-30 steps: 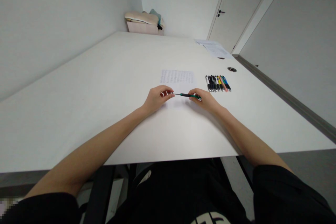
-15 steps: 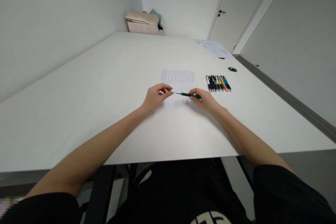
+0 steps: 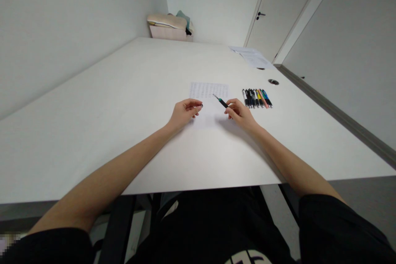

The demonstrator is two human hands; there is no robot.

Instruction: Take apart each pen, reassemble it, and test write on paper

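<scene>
In my right hand [image 3: 239,113] is a black and green pen [image 3: 223,102], pinched by its grip. Its thin inner refill sticks out bare at the front and points up to the left. My left hand [image 3: 186,110] pinches a small dark, shiny piece [image 3: 202,106] between thumb and fingertips; it looks like a pen tip, though it is too small to be sure. A gap separates the piece from the pen. Both hands hover over a sheet of paper [image 3: 206,119] with rows of writing across its upper part.
Several pens [image 3: 257,98] lie side by side to the right of the paper. Behind them is a round fitting [image 3: 273,82] in the white table [image 3: 123,90]. More papers [image 3: 252,57] lie at the far right edge. A pink box [image 3: 167,33] with cloth on top stands beyond the table.
The pen's front has come away from my left fingertips and swung up, now tilted to the upper left. The small dark piece now shows in my left hand.
</scene>
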